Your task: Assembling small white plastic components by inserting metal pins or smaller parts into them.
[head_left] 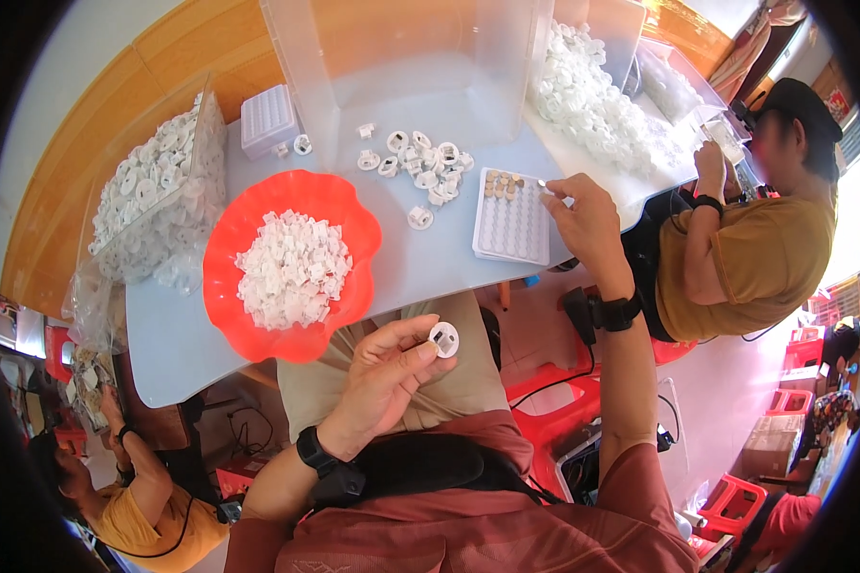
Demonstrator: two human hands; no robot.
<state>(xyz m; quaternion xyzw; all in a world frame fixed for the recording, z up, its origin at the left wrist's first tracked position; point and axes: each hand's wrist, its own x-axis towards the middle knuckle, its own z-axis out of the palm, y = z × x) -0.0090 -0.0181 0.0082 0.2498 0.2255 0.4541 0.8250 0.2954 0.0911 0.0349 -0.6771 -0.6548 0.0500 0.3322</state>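
Torso: rust-red short-sleeved shirt | Legs: khaki trousers | Left wrist: black band [312,449] | Right wrist: black band [617,312] with a black unit and cable | Forearms: bare

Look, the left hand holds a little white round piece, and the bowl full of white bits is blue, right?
Not quite. In the head view the bowl is red-orange, not blue. The left hand does hold a little white round piece.
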